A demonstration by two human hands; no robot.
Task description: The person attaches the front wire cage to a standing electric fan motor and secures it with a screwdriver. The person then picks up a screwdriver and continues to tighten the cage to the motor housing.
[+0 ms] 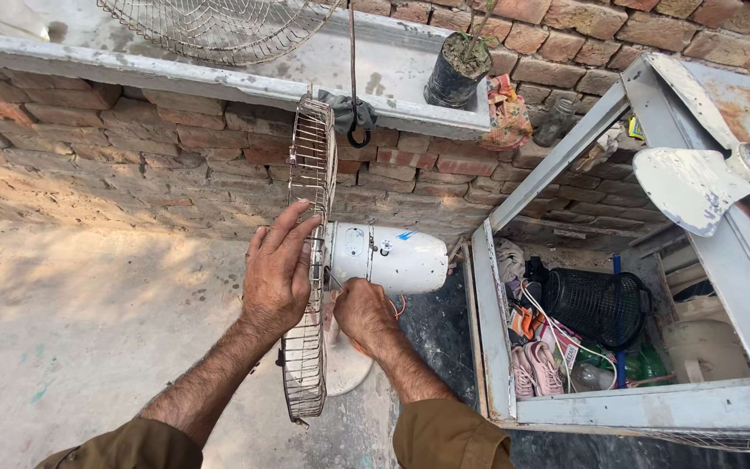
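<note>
A white fan motor housing (392,258) lies sideways on its stand above the ground, with a rusty wire guard (307,174) mounted edge-on at its front. My left hand (276,271) lies flat against the guard's outer face, fingers spread. Just behind the guard and under the motor, my right hand (362,310) is curled around something small that I cannot make out. An orange wire (400,306) shows beside the right hand. The fan's round white base (347,365) sits on the ground below.
A brick wall with a grey ledge (219,74) holds another wire guard (210,26) and a black plant pot (457,69). At the right stands an open metal box (644,404) with shoes, a black basket (596,304) and clutter. White fan blades (705,182) rest on its lid.
</note>
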